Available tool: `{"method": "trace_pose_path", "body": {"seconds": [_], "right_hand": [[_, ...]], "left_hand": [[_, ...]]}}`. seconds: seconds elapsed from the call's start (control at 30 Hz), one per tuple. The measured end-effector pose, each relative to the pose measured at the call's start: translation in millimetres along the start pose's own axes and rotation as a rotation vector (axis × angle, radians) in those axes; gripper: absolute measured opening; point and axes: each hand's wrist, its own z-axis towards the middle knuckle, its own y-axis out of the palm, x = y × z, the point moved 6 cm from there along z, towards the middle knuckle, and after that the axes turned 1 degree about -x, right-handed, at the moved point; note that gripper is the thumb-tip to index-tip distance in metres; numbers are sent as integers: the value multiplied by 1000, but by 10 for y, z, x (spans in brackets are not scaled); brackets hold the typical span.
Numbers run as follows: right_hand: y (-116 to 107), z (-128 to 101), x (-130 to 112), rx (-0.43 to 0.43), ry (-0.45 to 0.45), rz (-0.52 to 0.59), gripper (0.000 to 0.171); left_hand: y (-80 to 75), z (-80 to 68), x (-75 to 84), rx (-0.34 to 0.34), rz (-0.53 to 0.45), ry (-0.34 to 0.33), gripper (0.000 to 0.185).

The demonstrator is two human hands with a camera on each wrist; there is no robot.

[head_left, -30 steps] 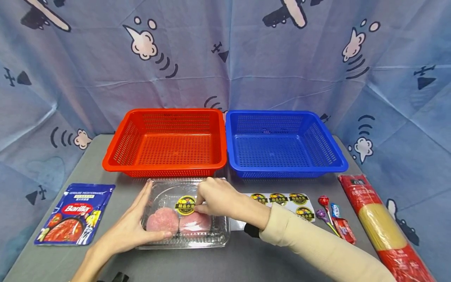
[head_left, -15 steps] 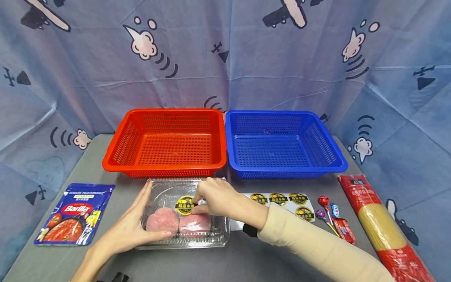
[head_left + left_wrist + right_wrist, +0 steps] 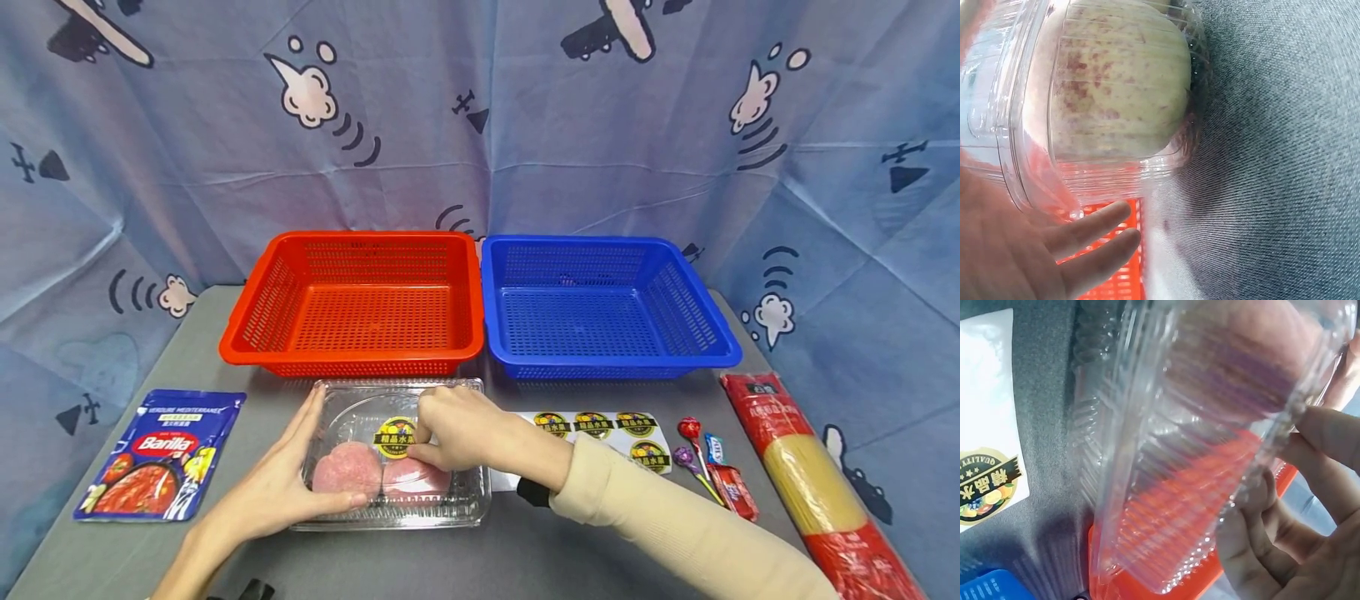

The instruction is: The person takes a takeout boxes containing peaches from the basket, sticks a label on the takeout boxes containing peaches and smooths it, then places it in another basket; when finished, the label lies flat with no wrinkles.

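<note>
A clear plastic clamshell box (image 3: 390,512) with pink-skinned fruit (image 3: 347,469) inside lies on the grey table in front of the red basket. A round black-and-yellow sticker (image 3: 392,437) sits on its lid. My left hand (image 3: 296,477) lies flat along the box's left side, fingers straight, thumb on the front of the lid. My right hand (image 3: 442,429) rests on the lid with curled fingers, thumb and forefinger pinching at the sticker's right edge. The left wrist view shows the fruit (image 3: 1116,87) through the box wall beside my fingers (image 3: 1094,240). In the right wrist view my fingers (image 3: 1329,434) press the lid (image 3: 1166,456).
A red basket (image 3: 352,360) and a blue basket (image 3: 607,364) stand empty behind the box. A Barilla sauce pouch (image 3: 157,454) lies at the left. To the right lie a sticker sheet (image 3: 600,427), lollipops (image 3: 693,450) and a long spaghetti pack (image 3: 813,483).
My right forefinger has curled down closer to the thumb at the sticker's right edge. The left hand and the box have stayed in place.
</note>
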Motion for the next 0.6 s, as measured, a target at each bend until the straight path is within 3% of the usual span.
{"method": "trace_pose_path", "body": {"seconds": [0.23,0.3,0.47,0.6], "right_hand": [[-4,-58,-11,15,-9,19,61],[2,-75,-5,12,-15,19,55],[-3,-122,12,21,-7,10,16],[-11,-159,4,41,-4,-5,16]], "left_hand": [[-1,-3,-3,7,6,5,140],[-1,-4,-2,9,10,6,140],[3,-6,2,16,15,8,139],[4,-10,3,23,20,11,139]]}}
